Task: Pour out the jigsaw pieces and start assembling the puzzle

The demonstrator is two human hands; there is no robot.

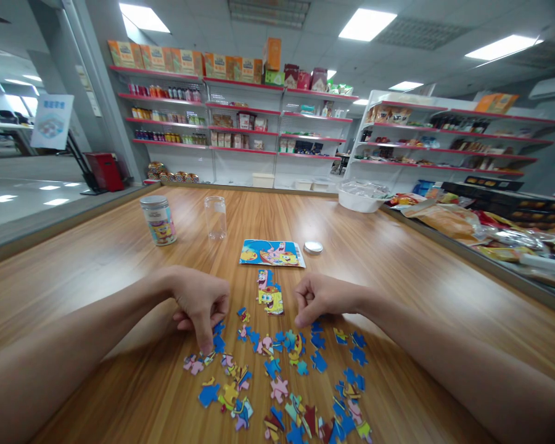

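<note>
Left hand curled, one finger pressing a loose puzzle piece on the table; right hand loosely fisted, fingertips down beside the joined cluster, holding nothing visible, scattered pieces below

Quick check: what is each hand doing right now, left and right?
Left hand: curled, fingertips pressing a loose puzzle piece on the table.
Right hand: closed in a loose fist above the pieces; contents cannot be told.

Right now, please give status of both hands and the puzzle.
Left hand fingertip down on a loose piece. Right hand curled above the pieces, grip unclear. Joined section between hands. Nothing blocking.
</note>
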